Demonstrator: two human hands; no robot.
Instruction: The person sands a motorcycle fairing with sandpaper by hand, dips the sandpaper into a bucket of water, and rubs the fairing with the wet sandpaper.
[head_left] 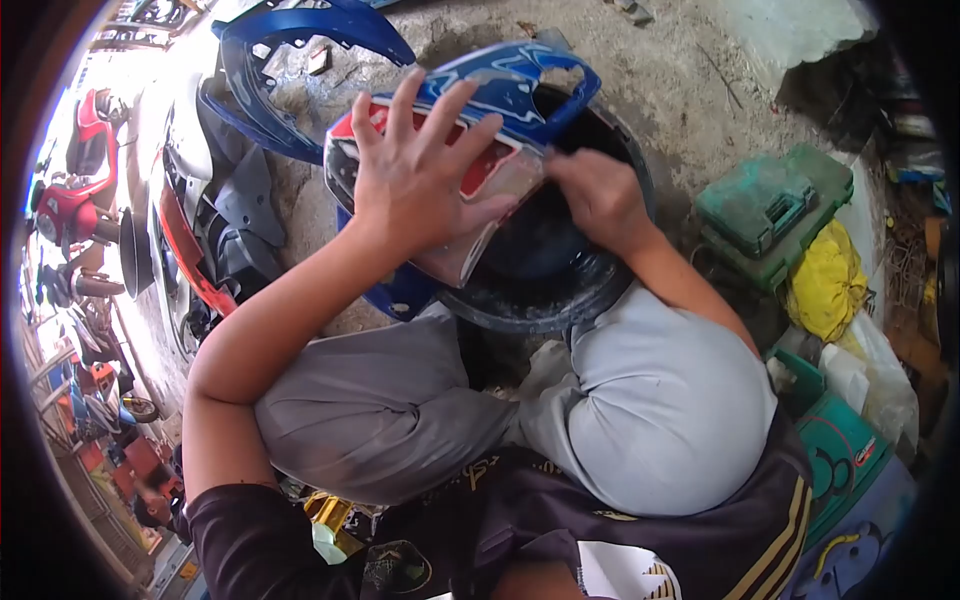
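Observation:
A blue motorcycle fairing panel (500, 88) with a red and clear lamp lens (490, 170) set in it lies tilted over a black basin (560, 290). My left hand (410, 180) rests on the lens, fingers spread, thumb lower down on the clear part. Curled at the lens's right edge is my right hand (603, 195), its fingertips smeared by motion. Whatever those fingers pinch is hidden. Behind the panel, another blue fairing piece (300, 28) lies on the ground.
Dark and orange body panels (235, 200) lean at the left. A green toolbox (760, 205) and a yellow bag (828, 280) are at the right, with a teal case (840, 450) nearer. Rough concrete floor (690, 100) shows beyond the basin.

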